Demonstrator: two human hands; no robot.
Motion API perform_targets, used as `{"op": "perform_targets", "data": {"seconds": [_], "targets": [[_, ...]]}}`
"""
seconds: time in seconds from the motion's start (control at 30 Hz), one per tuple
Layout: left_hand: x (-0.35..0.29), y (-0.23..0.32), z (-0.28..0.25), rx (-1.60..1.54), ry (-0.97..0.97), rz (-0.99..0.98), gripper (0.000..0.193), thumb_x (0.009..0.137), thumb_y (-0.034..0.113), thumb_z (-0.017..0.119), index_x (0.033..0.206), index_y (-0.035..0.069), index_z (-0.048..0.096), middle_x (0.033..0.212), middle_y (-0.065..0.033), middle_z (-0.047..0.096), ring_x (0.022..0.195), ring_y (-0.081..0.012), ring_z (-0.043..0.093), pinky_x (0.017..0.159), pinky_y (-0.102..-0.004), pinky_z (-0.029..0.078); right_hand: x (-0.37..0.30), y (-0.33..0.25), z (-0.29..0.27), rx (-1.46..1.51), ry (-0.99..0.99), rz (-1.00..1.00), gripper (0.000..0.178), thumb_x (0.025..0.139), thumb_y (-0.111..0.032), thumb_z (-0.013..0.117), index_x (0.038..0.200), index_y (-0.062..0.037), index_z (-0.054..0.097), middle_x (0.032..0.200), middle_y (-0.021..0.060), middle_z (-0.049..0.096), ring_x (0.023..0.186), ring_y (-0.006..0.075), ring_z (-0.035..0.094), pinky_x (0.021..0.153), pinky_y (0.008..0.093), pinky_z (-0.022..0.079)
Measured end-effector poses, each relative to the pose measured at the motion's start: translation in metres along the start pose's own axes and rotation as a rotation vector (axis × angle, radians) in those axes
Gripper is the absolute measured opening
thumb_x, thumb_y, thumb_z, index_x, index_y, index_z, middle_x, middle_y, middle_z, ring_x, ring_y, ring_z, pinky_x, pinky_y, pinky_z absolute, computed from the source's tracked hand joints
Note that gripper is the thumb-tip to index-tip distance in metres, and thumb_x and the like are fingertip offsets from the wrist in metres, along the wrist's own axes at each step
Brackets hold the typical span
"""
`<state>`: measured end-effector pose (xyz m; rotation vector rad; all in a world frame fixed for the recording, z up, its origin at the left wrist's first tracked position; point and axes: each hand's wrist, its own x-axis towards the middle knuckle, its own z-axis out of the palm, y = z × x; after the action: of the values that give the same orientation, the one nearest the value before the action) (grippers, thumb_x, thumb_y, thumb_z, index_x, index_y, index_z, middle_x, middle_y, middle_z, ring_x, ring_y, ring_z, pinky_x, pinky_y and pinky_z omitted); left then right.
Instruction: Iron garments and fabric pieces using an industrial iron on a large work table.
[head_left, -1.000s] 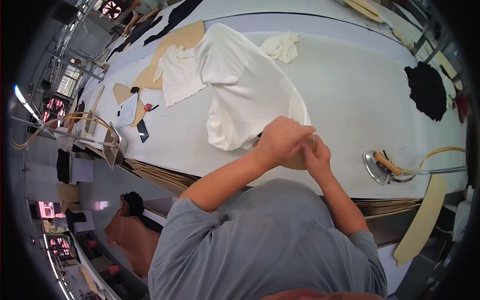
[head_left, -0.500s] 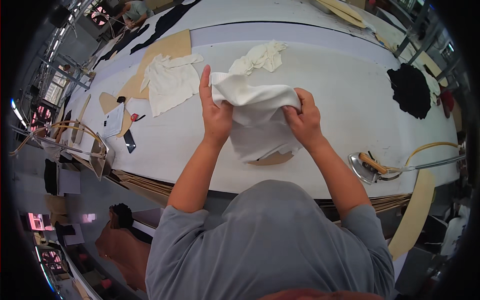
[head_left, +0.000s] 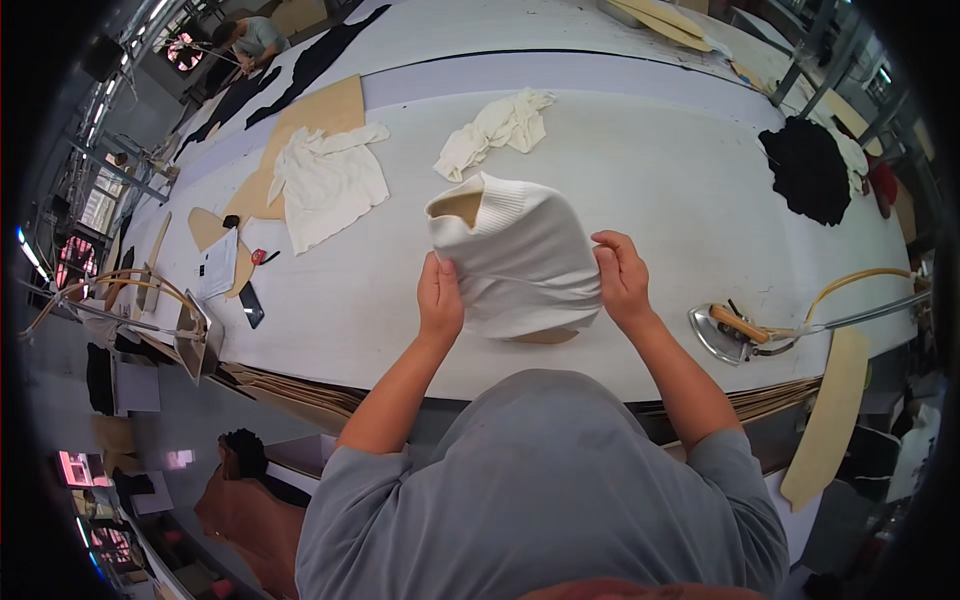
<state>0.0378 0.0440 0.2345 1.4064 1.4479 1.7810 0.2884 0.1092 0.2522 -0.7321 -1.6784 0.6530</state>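
In front of me a white knit garment (head_left: 530, 262) with a ribbed opening is spread over a tan cardboard form (head_left: 547, 337), whose edge shows below the cloth. Tan also shows inside the opening, at its upper left. My left hand (head_left: 440, 298) grips the garment's left edge, thumb on top. On the opposite side, my right hand (head_left: 622, 278) pinches the right edge, its fingers curled. Folds run across the cloth between the two hands.
A crumpled off-white garment (head_left: 495, 132) and another laid flat (head_left: 330, 185) lie farther back. On the right are an iron (head_left: 722, 335) and a black cloth heap (head_left: 808, 170). At left lie a phone (head_left: 251, 306) and paper (head_left: 217, 265). Another person (head_left: 258, 40) works far left.
The garment has been drawn down from a gathered, lifted bunch and now lies flatter, its ribbed opening visible. Both hands have moved lower, to its side edges; my left fingers, stretched up before, have closed.
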Motion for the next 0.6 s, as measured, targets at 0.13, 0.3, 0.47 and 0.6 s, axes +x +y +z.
{"op": "perform_targets", "data": {"seconds": [0.13, 0.3, 0.47, 0.6], "targets": [[-0.005, -0.017, 0.003, -0.028, -0.100, -0.074, 0.034, 0.113, 0.033, 0.049, 0.104, 0.004, 0.064, 0.083, -0.0017, 0.058, 0.077, -0.0129, 0.047, 0.072, -0.0270, 0.041, -0.007, 0.005, -0.004, -0.052, 0.087, 0.101, 0.023, 0.111, -0.024, 0.057, 0.118, -0.0024, 0.061, 0.086, 0.0029, 0.062, 0.072, 0.0122, 0.052, 0.069, 0.0259, 0.046], [-0.001, -0.022, 0.018, -0.080, -0.292, -0.008, 0.036, 0.114, 0.033, 0.048, 0.104, 0.004, 0.066, 0.080, -0.0016, 0.057, 0.075, -0.0129, 0.045, 0.071, -0.0278, 0.041, -0.001, 0.008, -0.017, -0.109, 0.185, 0.153, 0.024, 0.112, -0.025, 0.055, 0.116, -0.0019, 0.061, 0.084, 0.0015, 0.061, 0.071, 0.0118, 0.050, 0.068, 0.0252, 0.045], [-0.004, -0.002, 0.050, -0.008, -0.230, -0.137, 0.033, 0.113, 0.030, 0.049, 0.108, 0.002, 0.067, 0.083, -0.0021, 0.060, 0.075, -0.0129, 0.046, 0.072, -0.0281, 0.042, 0.015, 0.014, -0.030, -0.098, 0.269, 0.143, 0.025, 0.113, -0.026, 0.054, 0.115, -0.0015, 0.061, 0.083, 0.0010, 0.060, 0.072, 0.0113, 0.050, 0.069, 0.0250, 0.045], [-0.008, 0.017, 0.060, 0.048, -0.164, -0.152, 0.029, 0.112, 0.026, 0.052, 0.112, 0.001, 0.067, 0.089, -0.0036, 0.065, 0.079, -0.0131, 0.051, 0.075, -0.0276, 0.044, 0.015, 0.014, -0.032, -0.158, 0.279, 0.199, 0.023, 0.113, -0.023, 0.052, 0.114, -0.0021, 0.061, 0.085, 0.0014, 0.061, 0.075, 0.0112, 0.050, 0.071, 0.0250, 0.045]]}}
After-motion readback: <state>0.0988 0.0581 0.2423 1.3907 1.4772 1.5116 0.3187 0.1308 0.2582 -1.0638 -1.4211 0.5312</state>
